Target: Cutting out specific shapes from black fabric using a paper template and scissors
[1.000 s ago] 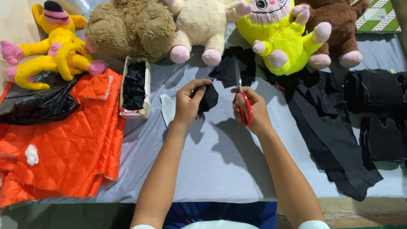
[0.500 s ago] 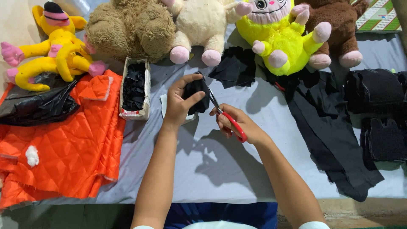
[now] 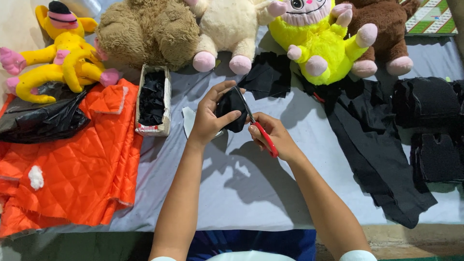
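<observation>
Small black fabric piece (image 3: 231, 110): held above the grey cloth-covered table (image 3: 251, 193), pinched in the left hand (image 3: 210, 118), thumb across its lower front edge, fingers curled around its back and top.

Red-handled scissors (image 3: 258, 129): gripped in the right hand (image 3: 273, 136), fingers closed about the handles; the blades slant up and left, lying against the right edge of the black piece, just beside the left fingertips (image 3: 227, 87).

White paper template (image 3: 187, 122): flat on the table, partly under the left hand.

Narrow cardboard box of black cut pieces (image 3: 152, 99): left of the hands, near.

Orange quilted fabric (image 3: 67, 164): left side of the table, beside a black plastic bag (image 3: 41, 118).

Long black cloth strip (image 3: 372, 150) and stacked black fabric (image 3: 435, 125): right side, well apart from the hands.

Plush toys along the far edge: yellow and pink long-limbed toy (image 3: 58, 58), tan bear (image 3: 150, 31), cream bear (image 3: 227, 29), bright yellow toy with pink feet (image 3: 314, 43), brown bear (image 3: 386, 29).
</observation>
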